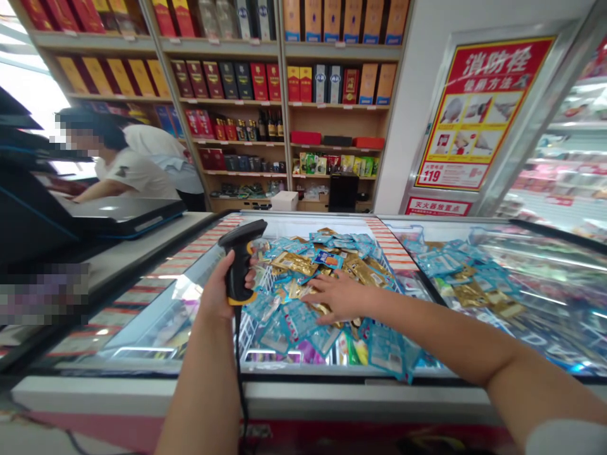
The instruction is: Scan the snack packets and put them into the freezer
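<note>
A black and yellow handheld barcode scanner (pixel 240 268) stands upright in my left hand (pixel 222 284), whose fingers wrap round its grip. Its black cable runs down beside my forearm. My right hand (pixel 336 296) reaches in from the right, fingers spread, palm down over a heap of small snack packets. Its fingertips touch or hover just above the heap; I cannot tell which. Gold packets (pixel 296 262) and light-blue packets (pixel 291 322) lie mixed there on the glass-topped freezer (pixel 156 322). A darker blue packet (pixel 328 258) lies beyond my right hand.
More blue and gold packets (pixel 441 260) lie on the right-hand glass. On the left, a counter carries a flat black device (pixel 128 215), with a person in a white shirt (pixel 142 174) bending behind it. Shelves of boxed bottles (pixel 227 79) line the back wall.
</note>
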A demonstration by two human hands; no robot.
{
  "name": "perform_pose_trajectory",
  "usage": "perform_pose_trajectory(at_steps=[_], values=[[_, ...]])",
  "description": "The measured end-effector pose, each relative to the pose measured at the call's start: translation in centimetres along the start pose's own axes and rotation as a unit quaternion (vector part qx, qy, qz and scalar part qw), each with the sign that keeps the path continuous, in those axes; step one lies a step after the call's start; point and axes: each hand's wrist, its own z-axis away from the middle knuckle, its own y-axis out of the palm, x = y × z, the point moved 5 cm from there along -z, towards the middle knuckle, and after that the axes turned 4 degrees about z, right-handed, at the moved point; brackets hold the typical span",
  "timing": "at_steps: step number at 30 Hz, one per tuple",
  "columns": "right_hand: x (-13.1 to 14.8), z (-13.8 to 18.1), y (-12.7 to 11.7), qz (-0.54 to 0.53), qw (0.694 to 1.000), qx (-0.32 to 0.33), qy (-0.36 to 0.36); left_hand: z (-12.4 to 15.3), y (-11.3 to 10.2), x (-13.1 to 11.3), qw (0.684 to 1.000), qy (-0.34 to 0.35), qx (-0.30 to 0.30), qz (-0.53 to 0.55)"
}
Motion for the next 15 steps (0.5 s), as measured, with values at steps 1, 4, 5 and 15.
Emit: perform_pose_trajectory(at_steps=[1, 4, 5, 15], values=[[0.2, 0.3, -0.4, 0.009, 1.0, -0.009, 0.002, 0.0, -0.3, 0.1, 1.0, -0.003, 0.003, 0.017], [1.7, -0.5, -1.9, 0.04, 0.997, -0.06, -0.003, 0.2, -1.0, 0.3, 0.998, 0.0, 0.005, 0.064], [2.6, -1.4, -2.2, 0.049, 0.995, -0.082, -0.012, 0.2, -1.2, 0.3, 0.997, 0.004, 0.006, 0.076], [7.7, -9.5, 1.8, 0.034, 0.99, -0.023, -0.135, 0.3, -3.1, 1.2, 0.987, -0.038, -0.142, 0.07]])
